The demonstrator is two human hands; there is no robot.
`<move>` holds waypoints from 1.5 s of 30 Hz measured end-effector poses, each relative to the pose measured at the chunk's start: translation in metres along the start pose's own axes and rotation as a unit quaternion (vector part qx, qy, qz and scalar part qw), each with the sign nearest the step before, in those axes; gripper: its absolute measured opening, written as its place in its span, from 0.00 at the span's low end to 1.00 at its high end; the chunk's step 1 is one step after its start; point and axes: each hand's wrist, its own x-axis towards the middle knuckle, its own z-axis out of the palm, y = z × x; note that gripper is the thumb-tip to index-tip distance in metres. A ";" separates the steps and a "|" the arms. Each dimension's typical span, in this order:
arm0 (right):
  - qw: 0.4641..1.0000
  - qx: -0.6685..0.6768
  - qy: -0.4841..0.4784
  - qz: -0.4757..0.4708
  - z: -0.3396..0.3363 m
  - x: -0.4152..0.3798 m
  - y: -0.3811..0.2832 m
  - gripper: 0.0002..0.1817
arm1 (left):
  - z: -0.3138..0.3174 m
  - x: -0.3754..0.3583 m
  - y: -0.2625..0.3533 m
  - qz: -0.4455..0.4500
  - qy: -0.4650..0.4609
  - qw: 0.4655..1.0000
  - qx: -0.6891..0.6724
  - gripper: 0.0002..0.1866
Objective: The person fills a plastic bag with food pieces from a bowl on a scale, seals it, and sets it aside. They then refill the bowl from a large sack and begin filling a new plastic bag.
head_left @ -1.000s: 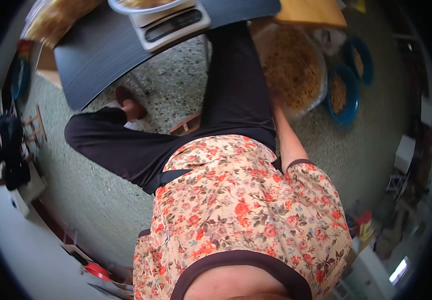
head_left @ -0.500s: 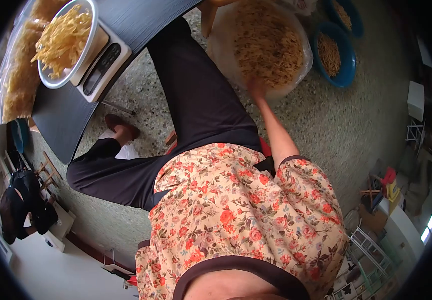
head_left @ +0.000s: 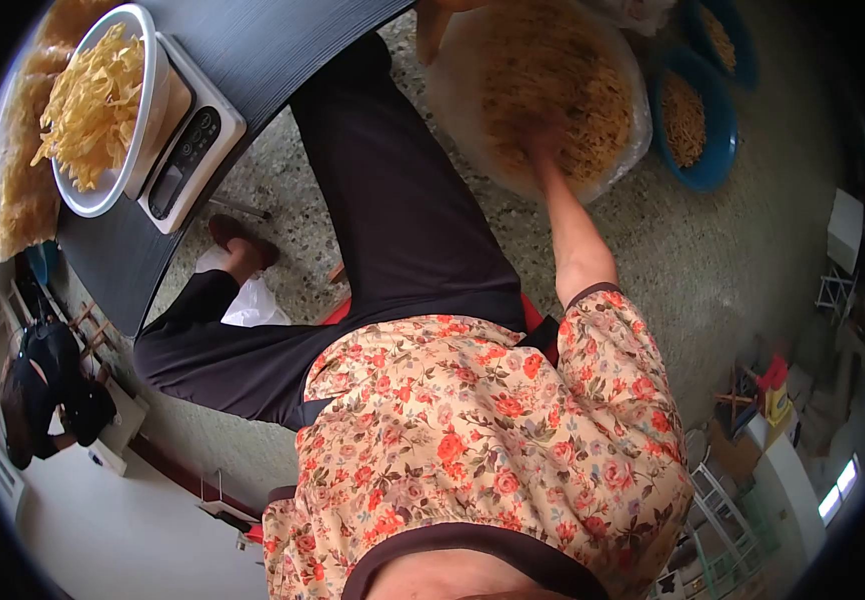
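Observation:
My right hand reaches down into a wide plastic-lined tub on the floor to my right. Dried yellow-brown strips fill the tub, and the hand is among them, blurred, with its fingers hidden. My left hand is out of view. On the dark table at the left, a white bowl heaped with pale yellow dried strips rests on a kitchen scale.
A clear bag of similar strips lies beside the bowl. Two blue basins holding thin dried pieces stand beyond the tub. A white plastic bag sits on the floor near my left foot. A black bag hangs at the far left.
My right hand has moved from the tub's near edge farther into the strips, with the arm more extended. The view has shifted slightly.

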 end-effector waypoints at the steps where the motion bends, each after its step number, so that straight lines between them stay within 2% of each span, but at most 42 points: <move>1: 0.994 -0.016 0.017 -0.104 0.022 0.014 0.029 0.32 | -0.003 -0.003 0.002 -0.006 0.001 1.000 -0.001 0.13; 2: 0.978 -0.030 0.034 -0.205 0.019 0.014 0.025 0.36 | -0.005 -0.005 -0.002 -0.009 0.000 1.000 0.000 0.13; 3: 0.978 -0.028 0.032 -0.204 0.019 0.012 0.020 0.36 | -0.006 -0.005 -0.006 -0.010 -0.001 1.000 0.000 0.13; 4: 0.991 0.093 -0.003 -0.096 0.017 0.012 0.016 0.37 | -0.005 -0.004 -0.009 -0.011 -0.002 1.000 -0.001 0.13; 5: 0.977 0.210 -0.039 0.015 0.005 0.011 0.003 0.37 | -0.006 -0.001 -0.002 -0.013 -0.004 1.000 -0.002 0.13; 6: 0.977 0.210 -0.040 0.014 0.000 0.016 -0.001 0.37 | -0.004 -0.001 -0.003 -0.014 -0.005 1.000 -0.004 0.13; 7: 0.995 0.054 -0.085 -0.018 -0.006 0.020 -0.007 0.32 | -0.003 -0.001 -0.004 -0.015 -0.006 1.000 -0.007 0.13; 8: 0.985 -0.105 -0.127 -0.050 -0.009 0.022 -0.009 0.26 | -0.001 -0.002 -0.006 -0.016 -0.006 1.000 -0.012 0.13; 9: 0.985 -0.105 -0.127 -0.052 -0.012 0.020 -0.009 0.26 | 0.000 -0.003 -0.007 -0.017 -0.006 1.000 -0.016 0.13; 11: 0.974 -0.137 -0.149 -0.100 -0.019 0.017 -0.009 0.15 | 0.002 -0.001 -0.001 -0.017 -0.006 1.000 -0.023 0.13; 12: 0.974 -0.137 -0.147 -0.103 -0.012 0.019 0.000 0.15 | 0.002 0.001 0.005 -0.017 -0.005 0.999 -0.028 0.13; 13: 0.988 0.082 -0.128 0.001 0.001 0.021 0.019 0.14 | 0.004 0.001 0.011 -0.015 -0.004 0.999 -0.034 0.13; 14: 0.944 0.296 -0.103 0.105 0.007 0.022 0.029 0.13 | 0.006 0.002 0.015 -0.014 -0.004 0.999 -0.039 0.13; 15: 0.944 0.297 -0.099 0.102 -0.013 0.020 0.015 0.13 | 0.010 0.002 0.013 -0.011 -0.004 0.999 -0.045 0.13; 16: 0.881 0.418 -0.111 0.193 -0.038 0.016 0.005 0.14 | 0.014 0.004 0.011 -0.008 -0.006 0.999 -0.051 0.13; 17: 0.794 0.528 -0.120 0.278 -0.065 0.012 -0.006 0.15 | 0.017 0.007 0.016 -0.004 -0.010 0.998 -0.057 0.13; 21: 0.766 0.587 -0.124 0.230 -0.114 0.018 -0.012 0.18 | 0.037 0.017 0.021 0.015 -0.024 0.996 -0.085 0.13; 23: 0.721 0.645 -0.185 0.174 -0.130 0.021 -0.014 0.16 | 0.049 0.022 0.020 0.023 -0.028 0.994 -0.099 0.13; 26: 0.697 0.668 -0.204 0.162 -0.144 0.022 -0.017 0.15 | 0.058 0.024 0.020 0.029 -0.030 0.992 -0.116 0.13; 27: 0.698 0.668 -0.205 0.158 -0.142 0.023 -0.016 0.15 | 0.060 0.023 0.020 0.030 -0.029 0.992 -0.120 0.13; 29: 0.832 0.483 -0.182 0.202 -0.138 0.032 -0.011 0.18 | 0.065 0.023 0.025 0.027 -0.031 0.991 -0.124 0.13; 32: 0.847 0.462 -0.176 0.192 -0.144 0.036 -0.013 0.17 | 0.067 0.028 0.026 0.032 -0.028 0.990 -0.137 0.13; 33: 0.848 0.463 -0.176 0.189 -0.143 0.035 -0.016 0.17 | 0.067 0.028 0.025 0.034 -0.027 0.989 -0.141 0.13; 35: 0.783 0.578 -0.148 0.177 -0.142 0.038 -0.021 0.12 | 0.073 0.032 0.029 0.038 -0.031 0.987 -0.150 0.13; 42: 0.779 0.583 -0.173 0.155 -0.162 0.042 -0.036 0.12 | 0.087 0.043 0.043 0.046 -0.037 0.982 -0.181 0.13; 45: 0.757 0.613 -0.190 0.125 -0.176 0.044 -0.052 0.12 | 0.096 0.050 0.047 0.051 -0.039 0.979 -0.194 0.13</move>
